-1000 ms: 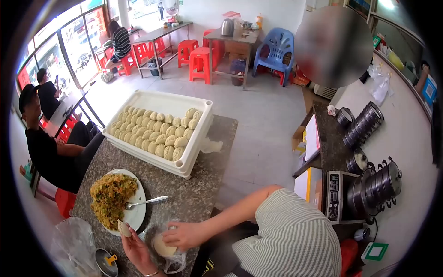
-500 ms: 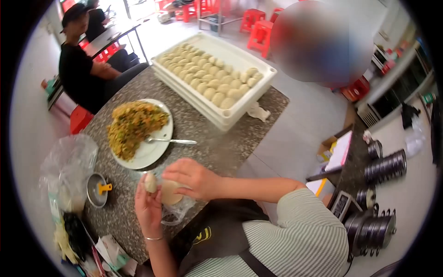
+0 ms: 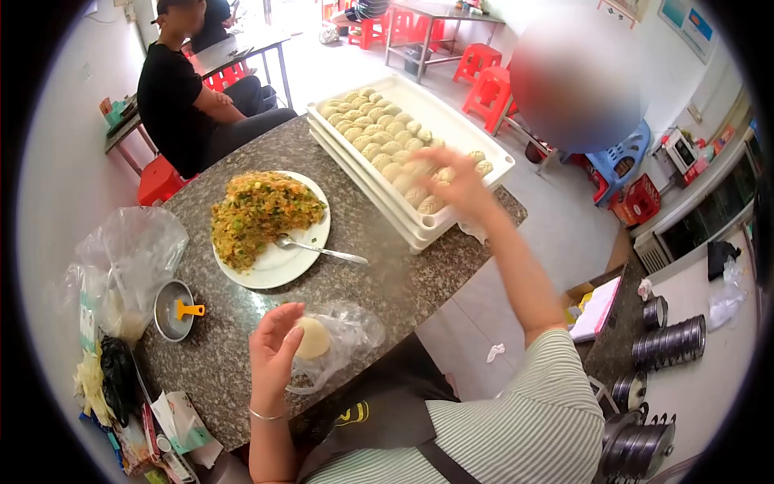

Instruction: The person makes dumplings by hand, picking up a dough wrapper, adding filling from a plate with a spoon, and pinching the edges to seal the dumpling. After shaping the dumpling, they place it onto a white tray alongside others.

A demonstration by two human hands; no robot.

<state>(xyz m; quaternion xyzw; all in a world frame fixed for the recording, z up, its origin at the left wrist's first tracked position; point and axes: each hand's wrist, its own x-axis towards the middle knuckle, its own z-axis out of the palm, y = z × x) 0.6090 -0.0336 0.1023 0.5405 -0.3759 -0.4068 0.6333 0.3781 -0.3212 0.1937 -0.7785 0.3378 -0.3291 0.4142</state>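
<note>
My left hand (image 3: 274,351) is beside a round, pale dough wrapper (image 3: 314,339), its thumb and curved fingers apart and nothing visible in them. The wrapper lies on a crumpled clear plastic bag (image 3: 355,331) at the table's near edge. Blurred by motion, my right hand (image 3: 459,185) reaches over the front part of a white tray (image 3: 476,194); its fingers look spread, with no object clear between them. Rows of pleated dumplings (image 3: 375,133) fill much of the tray. A plate (image 3: 278,274) of chopped, mixed filling (image 3: 258,214) stands to the left, a metal spoon (image 3: 326,250) resting on it.
A metal bowl (image 3: 172,323) with a yellow-handled tool (image 3: 189,310) sits at the left, near a large plastic bag (image 3: 133,250). A person in black (image 3: 173,113) sits beyond the speckled table (image 3: 363,278). Dark stacked metal pots (image 3: 669,343) stand at the right.
My right hand has moved from beside my left hand out over the tray. The dumpling that was in my left hand is gone from it. The view has shifted slightly.
</note>
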